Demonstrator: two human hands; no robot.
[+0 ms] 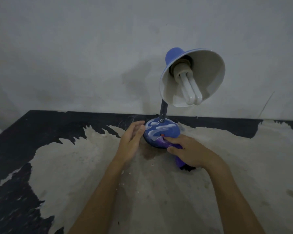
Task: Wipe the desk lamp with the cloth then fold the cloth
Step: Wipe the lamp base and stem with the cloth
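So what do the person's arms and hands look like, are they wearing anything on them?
Both forearms are bare as far as the picture shows: no sleeves, gloves, watch or bracelet in view. The left hand and the right hand show no rings that I can make out. The arms come in from the bottom edge, slim and uncovered.

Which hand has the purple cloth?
The right hand has it, pressing the purple cloth onto the lamp base. The left hand holds nothing; its fingers just rest against the base's other side.
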